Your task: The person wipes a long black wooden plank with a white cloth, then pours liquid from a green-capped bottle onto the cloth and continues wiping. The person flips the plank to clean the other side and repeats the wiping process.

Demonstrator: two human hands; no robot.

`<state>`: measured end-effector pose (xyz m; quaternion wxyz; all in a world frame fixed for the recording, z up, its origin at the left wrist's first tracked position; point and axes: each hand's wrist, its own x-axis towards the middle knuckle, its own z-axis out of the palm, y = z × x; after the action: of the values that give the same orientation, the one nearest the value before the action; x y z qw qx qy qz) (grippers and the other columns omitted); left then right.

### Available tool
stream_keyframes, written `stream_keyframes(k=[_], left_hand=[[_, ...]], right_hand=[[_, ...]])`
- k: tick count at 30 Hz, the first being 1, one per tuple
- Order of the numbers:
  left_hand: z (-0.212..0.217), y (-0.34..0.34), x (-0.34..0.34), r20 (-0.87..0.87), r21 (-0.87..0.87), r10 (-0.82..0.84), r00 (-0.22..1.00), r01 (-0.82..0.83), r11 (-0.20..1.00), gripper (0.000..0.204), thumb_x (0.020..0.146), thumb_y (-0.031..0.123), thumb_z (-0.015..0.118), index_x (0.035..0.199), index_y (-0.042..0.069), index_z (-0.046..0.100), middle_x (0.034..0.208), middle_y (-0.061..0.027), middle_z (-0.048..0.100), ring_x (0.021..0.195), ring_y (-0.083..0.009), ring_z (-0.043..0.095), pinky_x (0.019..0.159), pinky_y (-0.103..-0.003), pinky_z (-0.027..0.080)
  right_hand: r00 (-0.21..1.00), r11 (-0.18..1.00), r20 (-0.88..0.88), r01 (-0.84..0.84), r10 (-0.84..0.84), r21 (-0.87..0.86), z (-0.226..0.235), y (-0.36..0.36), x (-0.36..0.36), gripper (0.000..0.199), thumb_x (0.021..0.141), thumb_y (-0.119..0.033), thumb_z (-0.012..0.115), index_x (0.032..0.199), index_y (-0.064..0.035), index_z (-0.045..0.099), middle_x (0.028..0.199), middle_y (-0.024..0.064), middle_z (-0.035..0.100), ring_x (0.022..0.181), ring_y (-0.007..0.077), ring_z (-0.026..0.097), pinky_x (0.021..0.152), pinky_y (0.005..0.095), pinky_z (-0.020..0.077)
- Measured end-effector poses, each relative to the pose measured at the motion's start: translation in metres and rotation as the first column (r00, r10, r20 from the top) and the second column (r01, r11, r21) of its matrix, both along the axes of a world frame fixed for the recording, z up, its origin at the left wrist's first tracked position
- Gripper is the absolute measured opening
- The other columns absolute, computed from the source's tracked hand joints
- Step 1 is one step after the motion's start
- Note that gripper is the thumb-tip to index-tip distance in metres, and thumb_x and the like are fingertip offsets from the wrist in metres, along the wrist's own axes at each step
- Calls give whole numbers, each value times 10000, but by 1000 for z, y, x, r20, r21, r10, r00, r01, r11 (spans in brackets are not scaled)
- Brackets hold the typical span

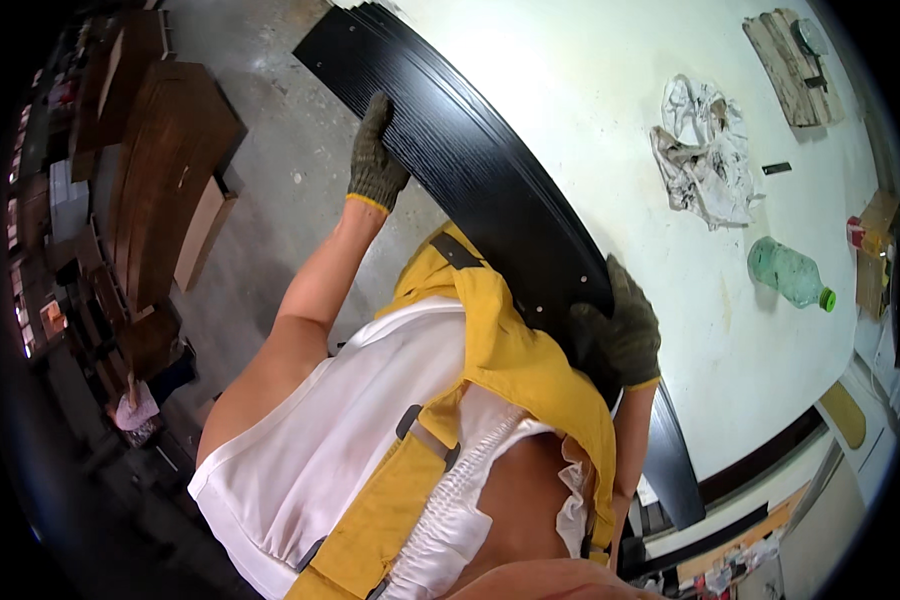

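Long black wood-grained boards (490, 190), stacked flat with thin layered edges, lie along the near edge of the white bench (590, 90). Both gloved hands grip them: the left (375, 155) curled over the outer edge, the right (620, 330) clasping the lower end near small screw holes.

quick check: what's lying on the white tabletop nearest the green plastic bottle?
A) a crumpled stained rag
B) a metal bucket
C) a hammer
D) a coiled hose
A. A crumpled stained rag lies on the white tabletop just above-left of the green plastic bottle; no hose, bucket or hammer shows there.
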<state>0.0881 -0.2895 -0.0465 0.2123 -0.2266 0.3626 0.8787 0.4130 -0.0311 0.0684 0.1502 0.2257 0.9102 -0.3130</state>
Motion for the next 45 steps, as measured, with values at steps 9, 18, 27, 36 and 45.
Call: stream_keyframes(k=[9, 18, 27, 36, 45], left_hand=[[35, -74, -104, -56, 84, 8, 998, -4, 996, 215, 886, 198, 695, 1030, 43, 729, 1074, -131, 731, 938, -294, 706, 832, -452, 600], [16, -98, -109, -112, 144, 60, 992, -43, 989, 180, 820, 91, 710, 985, 20, 726, 1053, -142, 730, 908, -288, 711, 810, -416, 616], [31, -107, -105, -86, 18, 225, 971, -224, 974, 238, 850, 166, 694, 1045, 30, 705, 1068, -127, 722, 929, -273, 700, 844, -393, 600], [18, -124, -117, -32, -5, 238, 971, -238, 971, 258, 850, 194, 671, 1045, 33, 721, 1054, -116, 729, 928, -277, 692, 865, -402, 581], [57, -97, -117, -138, -33, 205, 969, -211, 977, 256, 854, 182, 662, 1032, 6, 715, 1063, -143, 720, 945, -298, 679, 885, -406, 570]], right_hand=[[988, 977, 155, 4, 30, -215, 3, -29, -86, 801, 763, -412, 794, 1431, -82, 499, 1337, 195, 590, 1249, 344, 534, 1058, 425, 431], [992, 971, 124, 9, 21, -237, 7, -52, -124, 701, 794, -360, 770, 1405, -102, 542, 1327, 166, 608, 1226, 327, 550, 1053, 417, 433], [997, 906, 67, 1, 31, -424, -5, -59, -161, 737, 764, -300, 813, 1417, -105, 532, 1348, 151, 596, 1241, 323, 543, 1066, 410, 434], [986, 760, 137, 13, 100, -649, -9, -32, -156, 933, 739, -337, 825, 1516, -86, 374, 1492, 191, 452, 1389, 346, 409, 1148, 405, 340], [929, 751, 152, -168, 336, -639, -7, -1, -121, 1228, 578, -370, 926, 1563, -93, 246, 1495, 225, 424, 1396, 374, 400, 1143, 429, 352]])
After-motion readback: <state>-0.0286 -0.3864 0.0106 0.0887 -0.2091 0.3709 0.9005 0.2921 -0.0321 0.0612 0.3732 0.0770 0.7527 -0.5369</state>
